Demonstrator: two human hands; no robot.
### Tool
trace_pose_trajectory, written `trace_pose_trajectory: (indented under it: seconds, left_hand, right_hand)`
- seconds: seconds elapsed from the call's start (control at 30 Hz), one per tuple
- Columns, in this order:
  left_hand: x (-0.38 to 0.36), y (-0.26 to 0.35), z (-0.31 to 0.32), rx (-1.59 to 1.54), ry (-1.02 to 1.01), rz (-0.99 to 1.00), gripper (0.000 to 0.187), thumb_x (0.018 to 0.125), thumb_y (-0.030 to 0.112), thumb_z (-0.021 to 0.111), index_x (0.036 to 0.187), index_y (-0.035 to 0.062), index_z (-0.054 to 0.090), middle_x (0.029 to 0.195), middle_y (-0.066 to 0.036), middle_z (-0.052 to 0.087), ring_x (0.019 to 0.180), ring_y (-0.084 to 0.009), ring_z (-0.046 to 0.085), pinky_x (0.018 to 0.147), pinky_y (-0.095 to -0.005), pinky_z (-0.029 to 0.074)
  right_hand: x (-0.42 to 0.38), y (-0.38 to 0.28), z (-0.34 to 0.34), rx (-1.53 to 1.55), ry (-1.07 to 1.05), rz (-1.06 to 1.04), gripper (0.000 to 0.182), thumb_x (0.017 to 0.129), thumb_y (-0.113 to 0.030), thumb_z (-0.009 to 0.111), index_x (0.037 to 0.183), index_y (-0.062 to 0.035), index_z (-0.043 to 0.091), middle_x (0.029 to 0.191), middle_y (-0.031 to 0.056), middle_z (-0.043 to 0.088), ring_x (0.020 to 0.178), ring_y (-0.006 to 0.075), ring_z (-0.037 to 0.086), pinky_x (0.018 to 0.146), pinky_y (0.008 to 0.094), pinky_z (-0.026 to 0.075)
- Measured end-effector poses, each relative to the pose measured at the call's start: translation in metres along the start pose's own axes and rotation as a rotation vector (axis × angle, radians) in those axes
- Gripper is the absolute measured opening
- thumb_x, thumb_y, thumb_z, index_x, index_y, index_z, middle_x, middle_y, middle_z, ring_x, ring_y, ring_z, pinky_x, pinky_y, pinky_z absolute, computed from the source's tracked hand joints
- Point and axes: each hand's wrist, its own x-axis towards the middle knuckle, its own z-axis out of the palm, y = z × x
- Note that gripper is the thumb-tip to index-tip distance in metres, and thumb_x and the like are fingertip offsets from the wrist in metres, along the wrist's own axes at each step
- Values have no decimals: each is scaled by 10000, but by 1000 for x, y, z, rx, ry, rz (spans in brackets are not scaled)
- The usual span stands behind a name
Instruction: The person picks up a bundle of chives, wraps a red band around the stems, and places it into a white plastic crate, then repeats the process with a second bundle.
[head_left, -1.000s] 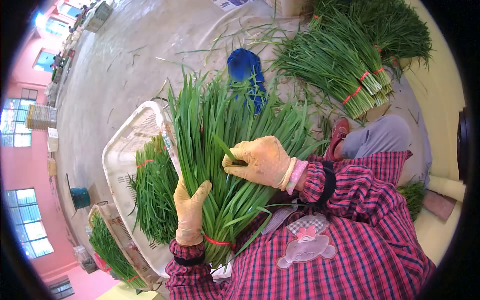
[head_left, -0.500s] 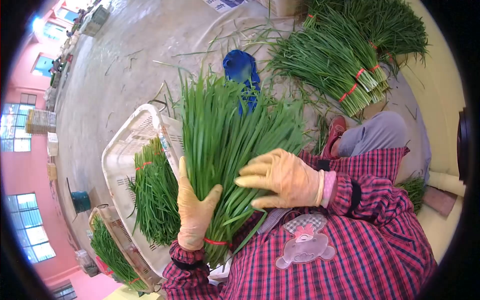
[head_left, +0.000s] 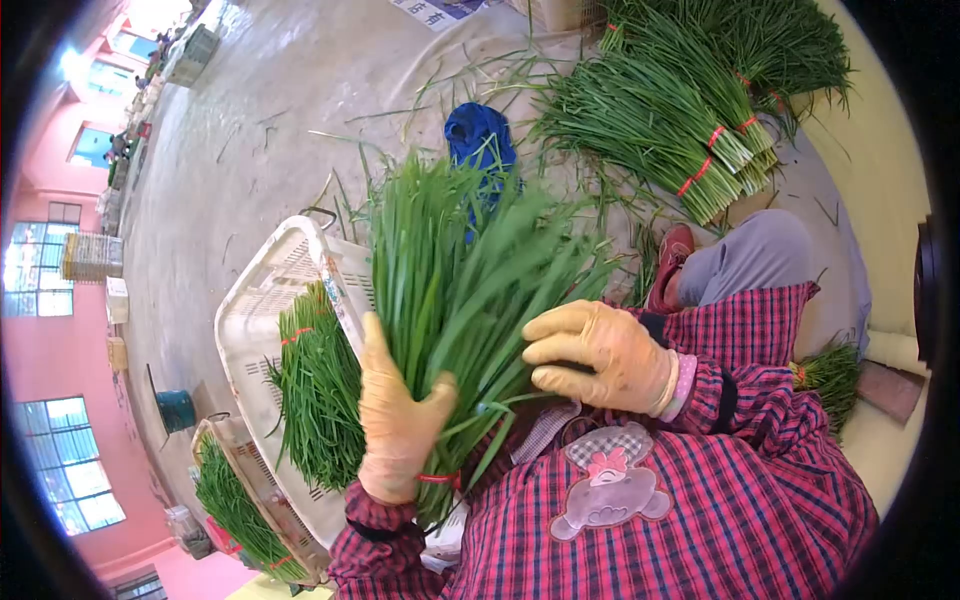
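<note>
My left hand (head_left: 395, 425), in a pale yellow glove, is wrapped round a large bunch of garlic chives (head_left: 440, 270), its thumb across the near side. The leaves fan out away from me, and a red band (head_left: 438, 478) circles the lower end. To the right of the leaves, my gloved right hand (head_left: 605, 360) is held with its fingers stretched out and slightly bent, nothing in them. Leaves at the bunch's right side are blurred. Just left of the held bunch, another banded chive bunch (head_left: 322, 400) lies in a white plastic crate (head_left: 248, 300).
Several banded bunches (head_left: 650, 130) are piled on the floor sheet at upper right. A blue cloth (head_left: 480, 135) lies beyond the held leaves, among loose blades. A second crate (head_left: 262, 470) with chives stands at lower left. A teal bucket (head_left: 176, 410) is farther left.
My right hand has moved right, off the leaves it was over. The leaves on that side have shifted and blurred. My left hand keeps its hold on the bunch.
</note>
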Motion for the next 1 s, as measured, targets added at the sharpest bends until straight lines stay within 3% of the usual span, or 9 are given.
trace_pose_trajectory:
  seconds: [0.1, 0.27, 0.4, 0.53, 0.63, 0.7, 0.77, 0.8, 1.0]
  left_hand:
    - [14, -21, -15, -622, -97, -348, 862, 788, 17, 674, 1497, -70, 191, 1418, -200, 433, 1291, -268, 448, 1110, -344, 331]
    - [8, -22, 7, 39, 17, 30, 811, 814, -1, 678, 1494, -41, 239, 1311, -155, 554, 1129, -190, 566, 994, -304, 443]
    - [18, -15, -14, -426, -84, -214, 594, 834, 9, 630, 1395, -43, 441, 1195, -114, 633, 1049, -176, 602, 945, -291, 465]
    - [2, -4, -34, -774, -46, -419, 428, 835, -21, 599, 1260, -21, 552, 1124, -41, 649, 977, -113, 598, 898, -276, 481]
    - [-4, -4, -23, -862, -78, -384, 392, 855, 13, 626, 1241, -12, 567, 1118, -38, 656, 964, -111, 608, 888, -270, 483]
    - [1, 7, -18, -881, -53, -348, 381, 861, 42, 645, 1231, -13, 574, 1108, -40, 663, 951, -110, 614, 878, -266, 488]
    - [2, -3, -23, -906, -26, -365, 375, 863, 54, 647, 1226, -10, 579, 1101, -40, 666, 942, -111, 617, 871, -264, 491]
    - [3, -9, -25, -931, 0, -382, 369, 865, 65, 650, 1220, -8, 584, 1093, -39, 669, 934, -112, 619, 865, -262, 494]
    - [2, -30, -18, -1009, 38, -428, 350, 868, 85, 650, 1203, 2, 594, 1078, -38, 671, 906, -108, 622, 837, -257, 501]
  right_hand:
    - [-10, 14, -6, 160, -33, 245, 259, 929, -277, 619, 1005, -37, 679, 913, 131, 678, 895, 330, 649, 814, 392, 522]
    - [8, 19, 6, 290, -289, 759, 521, 920, -467, 614, 1097, 22, 648, 1056, 189, 687, 1010, 293, 652, 866, 367, 510]
    - [24, -1, 17, 590, -249, 835, 733, 885, -525, 647, 1328, 36, 485, 1264, 198, 608, 1177, 278, 578, 956, 362, 476]
    - [20, 5, 23, 911, -133, 884, 667, 901, -472, 645, 1322, 28, 509, 1342, 172, 561, 1235, 226, 533, 1012, 349, 434]
    - [25, 15, 30, 767, -215, 515, 532, 911, -373, 641, 1269, 13, 568, 1328, 134, 572, 1218, 180, 537, 982, 338, 450]
    - [30, 6, 28, 763, -175, 615, 428, 905, -282, 620, 1225, 2, 607, 1288, 106, 605, 1180, 164, 561, 984, 331, 446]
    - [26, 14, 33, 425, -52, 372, 404, 901, -219, 609, 1247, -10, 599, 1232, 88, 641, 1130, 165, 586, 978, 317, 446]
    - [26, 9, 28, 784, -20, 668, 399, 885, -180, 622, 1251, -21, 600, 1183, 77, 662, 1085, 162, 602, 964, 308, 450]
    - [19, 25, 36, 852, -2, 821, 406, 879, -132, 615, 1272, -34, 581, 1173, 68, 644, 1043, 168, 582, 912, 318, 462]
